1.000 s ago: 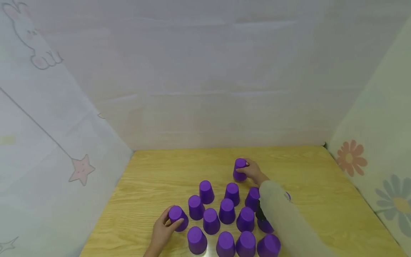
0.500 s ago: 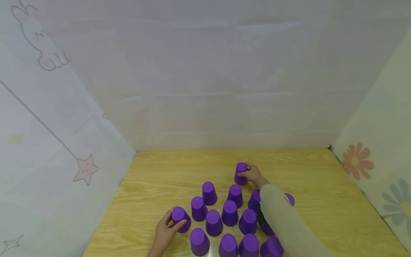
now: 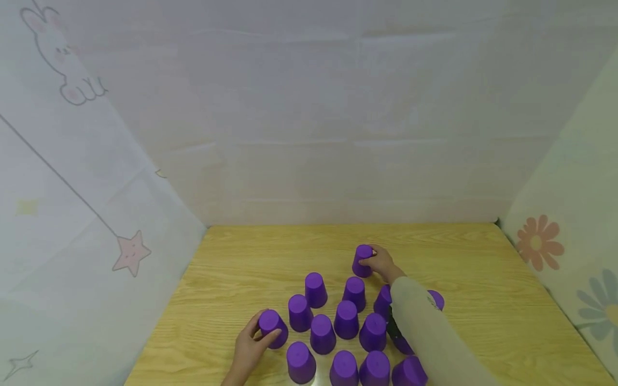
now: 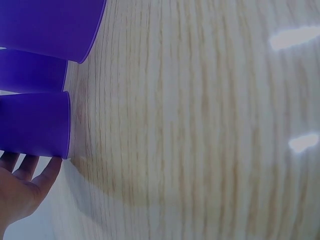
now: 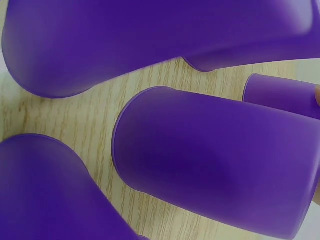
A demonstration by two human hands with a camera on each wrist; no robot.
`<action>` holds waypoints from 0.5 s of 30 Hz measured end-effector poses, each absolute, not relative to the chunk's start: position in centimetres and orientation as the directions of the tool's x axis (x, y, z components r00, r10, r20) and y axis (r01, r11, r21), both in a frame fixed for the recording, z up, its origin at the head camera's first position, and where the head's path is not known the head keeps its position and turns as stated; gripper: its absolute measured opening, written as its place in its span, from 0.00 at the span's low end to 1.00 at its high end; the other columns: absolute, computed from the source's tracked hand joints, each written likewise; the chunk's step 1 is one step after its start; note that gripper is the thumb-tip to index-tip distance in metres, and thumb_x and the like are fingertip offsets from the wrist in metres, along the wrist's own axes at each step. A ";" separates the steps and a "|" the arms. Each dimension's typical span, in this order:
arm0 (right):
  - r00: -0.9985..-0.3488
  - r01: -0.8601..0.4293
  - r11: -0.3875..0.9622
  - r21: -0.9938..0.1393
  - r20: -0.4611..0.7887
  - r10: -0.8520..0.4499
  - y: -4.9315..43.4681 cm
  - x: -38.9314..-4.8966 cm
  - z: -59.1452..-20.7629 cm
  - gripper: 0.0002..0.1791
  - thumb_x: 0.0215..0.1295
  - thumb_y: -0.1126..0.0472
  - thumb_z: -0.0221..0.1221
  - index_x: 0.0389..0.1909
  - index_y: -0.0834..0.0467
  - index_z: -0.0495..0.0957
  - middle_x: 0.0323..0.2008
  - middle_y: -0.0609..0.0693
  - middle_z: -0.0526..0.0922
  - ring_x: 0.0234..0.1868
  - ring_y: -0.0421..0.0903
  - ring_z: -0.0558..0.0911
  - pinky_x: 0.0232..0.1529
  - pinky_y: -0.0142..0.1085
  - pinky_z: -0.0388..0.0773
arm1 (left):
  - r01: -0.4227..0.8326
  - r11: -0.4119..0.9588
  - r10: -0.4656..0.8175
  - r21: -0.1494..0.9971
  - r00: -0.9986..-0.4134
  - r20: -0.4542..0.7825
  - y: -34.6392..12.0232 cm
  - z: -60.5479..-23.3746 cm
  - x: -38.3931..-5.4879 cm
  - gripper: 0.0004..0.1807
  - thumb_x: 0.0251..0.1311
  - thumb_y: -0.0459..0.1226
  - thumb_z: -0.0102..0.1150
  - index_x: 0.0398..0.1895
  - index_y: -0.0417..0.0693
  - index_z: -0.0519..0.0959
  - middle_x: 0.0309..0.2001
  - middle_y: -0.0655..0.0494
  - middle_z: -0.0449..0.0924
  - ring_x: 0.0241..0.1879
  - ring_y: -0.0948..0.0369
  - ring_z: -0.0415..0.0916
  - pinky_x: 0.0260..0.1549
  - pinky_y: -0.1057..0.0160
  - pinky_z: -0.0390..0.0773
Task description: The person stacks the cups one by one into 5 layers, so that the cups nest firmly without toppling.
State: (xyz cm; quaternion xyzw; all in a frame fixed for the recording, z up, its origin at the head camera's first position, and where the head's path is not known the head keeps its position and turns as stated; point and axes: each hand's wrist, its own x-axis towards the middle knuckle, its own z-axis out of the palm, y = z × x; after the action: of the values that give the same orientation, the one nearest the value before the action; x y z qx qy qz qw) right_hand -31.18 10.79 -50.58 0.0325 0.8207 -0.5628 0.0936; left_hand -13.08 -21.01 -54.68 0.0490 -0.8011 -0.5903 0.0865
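- Little has changed over the last second: both hands stay on the same cups, and the head view has shifted slightly as a whole.
- The far cup (image 3: 361,255) seems to sit a touch nearer the group than at first; since then it barely differs. That suggests fine placing rather than carrying.
- The right hand (image 3: 380,261) grips this far cup, thumb on the near side; it stands upside down behind the others, apart from them, apparently on the worktop (image 3: 232,268).
- The left hand (image 3: 248,346) holds the leftmost cup (image 3: 272,324), fingers curled round its outer side and thumb across the front. Against its neighbours this cup has not visibly moved; in the left wrist view its rim looks down on the worktop.
- Between the two hands more purple cups (image 3: 346,319) stand upside down in loose slanting rows, the nearest ones cut by the lower frame edge.
- The pale sleeve (image 3: 432,332) reaches over the right side, hiding parts of several cups; a lone cup (image 3: 436,298) peeps out beyond it. A black piece (image 3: 396,331) under the sleeve covers more.
- Clearance looks tight beneath that forearm, so a low withdrawal could knock cups; whether it touches any, I cannot tell.
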 end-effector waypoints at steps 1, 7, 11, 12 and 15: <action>-0.981 0.155 0.370 -0.916 -0.185 -0.048 10.8 -31.2 -50.6 0.32 0.47 0.70 0.60 0.56 0.67 0.61 0.46 0.68 0.69 0.47 0.60 0.70 0.44 0.46 0.70 | 0.022 0.301 -0.180 0.953 -0.981 0.080 -21.0 -54.7 -13.1 0.32 0.41 0.38 0.66 0.53 0.39 0.68 0.47 0.43 0.72 0.48 0.47 0.68 0.39 0.53 0.73; -0.984 0.143 0.382 -0.913 -0.172 -0.044 10.8 -31.2 -50.5 0.32 0.48 0.70 0.60 0.57 0.67 0.61 0.46 0.68 0.69 0.47 0.60 0.70 0.46 0.48 0.68 | 0.003 0.333 -0.186 0.943 -0.980 0.069 -20.9 -54.5 -13.0 0.32 0.41 0.39 0.66 0.53 0.40 0.69 0.47 0.45 0.73 0.47 0.49 0.69 0.39 0.54 0.73; -0.986 0.128 0.383 -0.915 -0.159 -0.050 10.9 -31.2 -50.0 0.34 0.49 0.69 0.60 0.58 0.66 0.58 0.47 0.69 0.68 0.48 0.61 0.69 0.48 0.50 0.66 | 0.004 0.339 -0.184 0.941 -0.980 0.071 -20.6 -53.5 -12.8 0.31 0.41 0.39 0.66 0.52 0.40 0.69 0.46 0.45 0.73 0.47 0.48 0.68 0.39 0.54 0.73; -0.986 0.123 0.384 -0.915 -0.155 -0.053 10.9 -31.3 -49.9 0.34 0.49 0.69 0.60 0.59 0.66 0.58 0.48 0.70 0.67 0.48 0.61 0.69 0.48 0.50 0.66 | 0.005 0.341 -0.181 0.940 -0.981 0.071 -20.4 -53.0 -12.7 0.30 0.42 0.38 0.66 0.52 0.39 0.69 0.46 0.44 0.73 0.47 0.47 0.68 0.39 0.53 0.73; -0.987 0.105 0.404 -0.909 -0.144 -0.068 11.2 -31.4 -49.7 0.34 0.50 0.68 0.60 0.59 0.66 0.58 0.49 0.70 0.65 0.49 0.62 0.67 0.47 0.50 0.66 | 0.003 0.338 -0.179 0.941 -0.981 0.067 -20.0 -51.7 -12.4 0.29 0.42 0.35 0.65 0.51 0.37 0.69 0.45 0.40 0.72 0.47 0.45 0.68 0.39 0.51 0.72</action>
State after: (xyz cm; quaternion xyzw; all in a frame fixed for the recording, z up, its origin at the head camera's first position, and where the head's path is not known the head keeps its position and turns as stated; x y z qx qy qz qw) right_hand -31.38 11.16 -49.69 0.0112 0.8340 -0.5459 0.0792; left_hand -12.35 -19.97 -51.69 0.0543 -0.8141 -0.5727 0.0796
